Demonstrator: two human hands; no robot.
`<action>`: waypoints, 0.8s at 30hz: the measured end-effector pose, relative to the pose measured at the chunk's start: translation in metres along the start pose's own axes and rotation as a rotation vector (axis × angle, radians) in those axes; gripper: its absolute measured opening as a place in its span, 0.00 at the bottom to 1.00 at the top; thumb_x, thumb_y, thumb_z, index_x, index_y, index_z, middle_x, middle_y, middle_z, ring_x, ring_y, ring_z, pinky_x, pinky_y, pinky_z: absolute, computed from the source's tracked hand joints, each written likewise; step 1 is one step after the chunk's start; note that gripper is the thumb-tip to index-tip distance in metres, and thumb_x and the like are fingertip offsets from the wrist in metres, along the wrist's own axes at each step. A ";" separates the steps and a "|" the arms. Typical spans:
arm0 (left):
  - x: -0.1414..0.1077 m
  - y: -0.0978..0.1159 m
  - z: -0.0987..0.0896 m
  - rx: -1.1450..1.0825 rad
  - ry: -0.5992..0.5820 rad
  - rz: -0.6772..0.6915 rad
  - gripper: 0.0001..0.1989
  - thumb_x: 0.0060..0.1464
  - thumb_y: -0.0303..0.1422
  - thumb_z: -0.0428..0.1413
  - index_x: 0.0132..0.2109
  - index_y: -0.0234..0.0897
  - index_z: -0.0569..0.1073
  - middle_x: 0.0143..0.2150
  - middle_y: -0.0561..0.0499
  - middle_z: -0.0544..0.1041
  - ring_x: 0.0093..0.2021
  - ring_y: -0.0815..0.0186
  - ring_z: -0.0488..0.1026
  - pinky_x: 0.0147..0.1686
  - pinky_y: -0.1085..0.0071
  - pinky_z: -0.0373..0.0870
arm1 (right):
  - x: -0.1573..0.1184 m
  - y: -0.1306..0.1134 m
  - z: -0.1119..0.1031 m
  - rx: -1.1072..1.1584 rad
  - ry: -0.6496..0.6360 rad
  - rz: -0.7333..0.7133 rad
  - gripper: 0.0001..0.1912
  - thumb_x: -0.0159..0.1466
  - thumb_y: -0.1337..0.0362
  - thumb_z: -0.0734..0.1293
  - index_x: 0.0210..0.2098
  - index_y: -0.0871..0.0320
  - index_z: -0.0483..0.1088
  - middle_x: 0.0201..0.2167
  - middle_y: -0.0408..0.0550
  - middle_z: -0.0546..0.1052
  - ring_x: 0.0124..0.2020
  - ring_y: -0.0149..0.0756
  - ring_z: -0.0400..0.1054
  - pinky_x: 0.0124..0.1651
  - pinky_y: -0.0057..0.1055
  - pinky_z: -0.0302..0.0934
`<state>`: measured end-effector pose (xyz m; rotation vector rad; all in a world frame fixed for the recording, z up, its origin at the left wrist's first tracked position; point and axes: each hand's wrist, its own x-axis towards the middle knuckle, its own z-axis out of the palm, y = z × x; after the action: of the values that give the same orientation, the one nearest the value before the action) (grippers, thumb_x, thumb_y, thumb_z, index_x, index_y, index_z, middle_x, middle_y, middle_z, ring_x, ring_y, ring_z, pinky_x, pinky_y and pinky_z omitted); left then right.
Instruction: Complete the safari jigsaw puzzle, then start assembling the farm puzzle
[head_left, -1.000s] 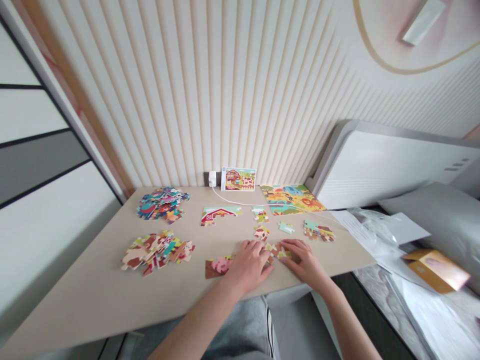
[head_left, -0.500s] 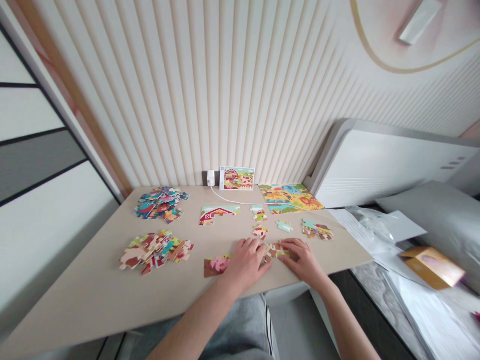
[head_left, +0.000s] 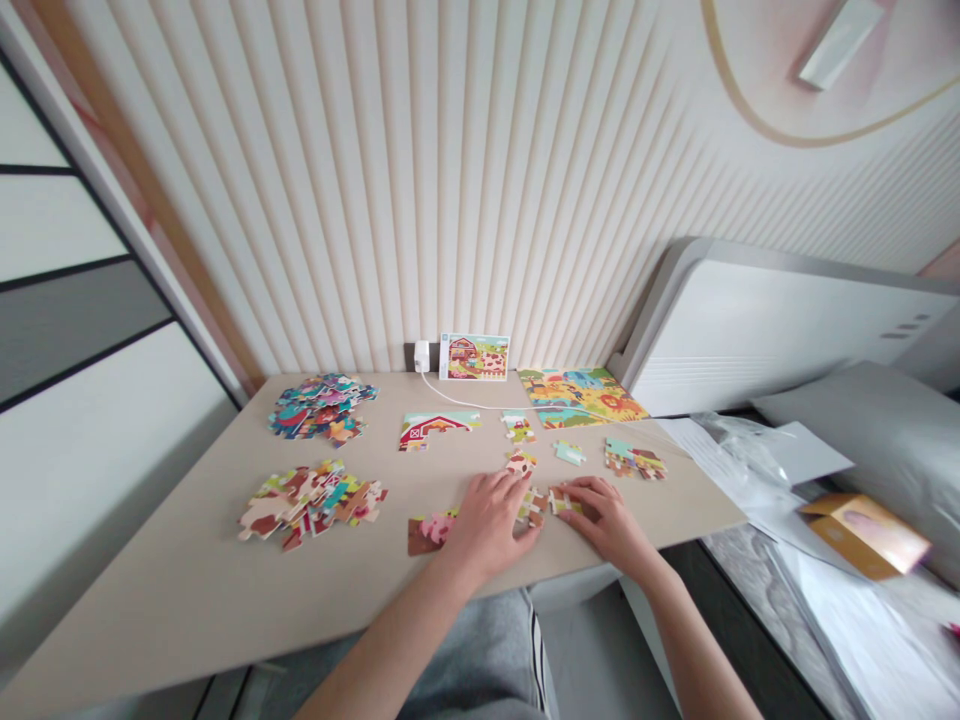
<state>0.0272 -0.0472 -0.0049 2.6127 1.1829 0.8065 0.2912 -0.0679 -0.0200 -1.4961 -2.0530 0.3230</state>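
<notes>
- Two hands at work on jigsaw pieces on a pale bench, head view.
- Latest change: the small cluster between the hands has parted within the last half second, a gap now separating a brown-and-cream piece from a cream-and-red piece.
- Left hand: shifted forward, narrowly spread, fingertips just below a red-and-cream piece and close to the brown-and-cream piece; whether it holds either, cannot tell.
- Right hand: low and nearly flat, fingers over the cream-and-red piece; any grip cannot be told.
- Beside the left hand, a pink-and-brown section lies on the bench.
- Farther left, two loose heaps of pieces.
- Ahead, a red barn section, a small picture card against the wall and a colourful animal section.
- Right of the hands, a cluster of joined pieces.
</notes>
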 end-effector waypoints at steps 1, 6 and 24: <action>0.000 0.000 0.000 -0.013 -0.015 0.007 0.27 0.58 0.40 0.63 0.63 0.41 0.70 0.62 0.45 0.75 0.63 0.54 0.68 0.64 0.55 0.61 | 0.000 0.001 -0.001 0.011 -0.006 -0.001 0.19 0.68 0.50 0.69 0.56 0.47 0.78 0.52 0.52 0.77 0.55 0.48 0.71 0.61 0.46 0.65; 0.000 0.000 0.000 -0.026 -0.049 -0.023 0.20 0.59 0.35 0.61 0.59 0.42 0.73 0.57 0.46 0.78 0.58 0.55 0.71 0.62 0.55 0.61 | 0.000 0.004 -0.002 0.042 -0.007 -0.005 0.20 0.68 0.49 0.69 0.56 0.47 0.78 0.51 0.52 0.77 0.54 0.48 0.72 0.60 0.45 0.67; 0.001 -0.001 0.006 0.035 -0.056 -0.044 0.21 0.59 0.44 0.65 0.55 0.42 0.74 0.52 0.47 0.76 0.55 0.54 0.71 0.58 0.56 0.65 | -0.001 0.000 0.000 -0.050 -0.031 -0.108 0.16 0.68 0.53 0.70 0.55 0.40 0.79 0.52 0.49 0.78 0.55 0.48 0.72 0.60 0.46 0.66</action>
<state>0.0297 -0.0455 -0.0099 2.6092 1.2457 0.7066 0.2917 -0.0688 -0.0205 -1.4114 -2.1712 0.2552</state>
